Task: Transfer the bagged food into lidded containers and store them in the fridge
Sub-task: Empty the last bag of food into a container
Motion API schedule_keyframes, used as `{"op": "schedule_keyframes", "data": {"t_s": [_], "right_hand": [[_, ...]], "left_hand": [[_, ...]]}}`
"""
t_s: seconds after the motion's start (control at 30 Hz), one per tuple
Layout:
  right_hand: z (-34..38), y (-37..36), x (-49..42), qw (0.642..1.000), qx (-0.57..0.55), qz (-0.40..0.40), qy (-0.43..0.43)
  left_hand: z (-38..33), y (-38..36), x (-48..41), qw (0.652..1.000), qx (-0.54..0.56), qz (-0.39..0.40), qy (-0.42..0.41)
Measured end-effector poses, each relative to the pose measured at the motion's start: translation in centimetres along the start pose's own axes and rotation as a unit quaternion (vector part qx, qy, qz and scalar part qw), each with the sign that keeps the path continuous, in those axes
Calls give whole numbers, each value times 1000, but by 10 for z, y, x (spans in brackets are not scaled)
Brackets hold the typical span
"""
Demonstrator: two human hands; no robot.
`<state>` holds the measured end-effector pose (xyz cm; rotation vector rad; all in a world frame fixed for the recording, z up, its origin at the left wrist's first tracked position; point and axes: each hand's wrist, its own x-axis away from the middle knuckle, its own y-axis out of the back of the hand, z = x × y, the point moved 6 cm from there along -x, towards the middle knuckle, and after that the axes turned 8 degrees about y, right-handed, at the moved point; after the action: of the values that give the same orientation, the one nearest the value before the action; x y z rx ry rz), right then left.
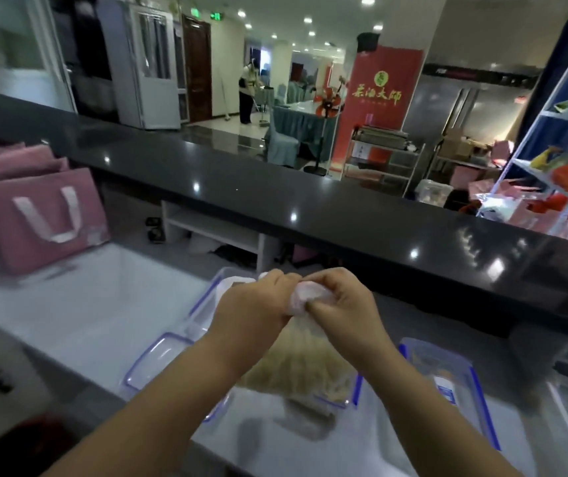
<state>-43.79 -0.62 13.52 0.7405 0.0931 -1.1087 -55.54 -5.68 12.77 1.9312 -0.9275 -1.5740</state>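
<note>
Bagged food, pale and stringy inside clear plastic, hangs by its bunched neck over an open clear container with a blue-edged rim on the white worktop. Whether its lower end touches the tub cannot be told. A person's left hand and right hand meet at that neck, the fingers of both curled and pinching the twisted plastic, apparently working the tie loose. The job looks to be in its early stage, with the bag full and unopened. Next, the neck must come open and the bag be tipped so the contents land inside the rim. A second container waits to the right, and pink gift bags stand well off to the left.
</note>
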Motion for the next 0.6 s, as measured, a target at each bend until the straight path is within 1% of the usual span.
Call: {"op": "schedule_keyframes", "data": {"t_s": [0.07, 0.17, 0.23, 0.3, 0.37, 0.5, 0.6], "right_hand": [[6, -35, -7, 999, -34, -28, -3], [6, -75, -5, 992, -55, -112, -10], [-1, -101, 3, 983, -75, -161, -40], [-10, -127, 9, 977, -79, -186, -74], [-15, -153, 10, 976, -83, -179, -96], [-16, -195, 0, 983, -55, -154, -87], [-21, -211, -16, 983, -21, -153, -102]], "left_hand": [[41, 18, 2, 1000, 9, -5, 21], [99, 34, 4, 998, 20, 8, 65], [129, 39, 4, 996, 14, 17, 89], [154, 42, 3, 994, 12, 14, 108], [174, 47, -1, 992, 28, 7, 126], [201, 48, -11, 988, 36, -9, 147], [207, 36, -18, 985, 45, -10, 165]]}}
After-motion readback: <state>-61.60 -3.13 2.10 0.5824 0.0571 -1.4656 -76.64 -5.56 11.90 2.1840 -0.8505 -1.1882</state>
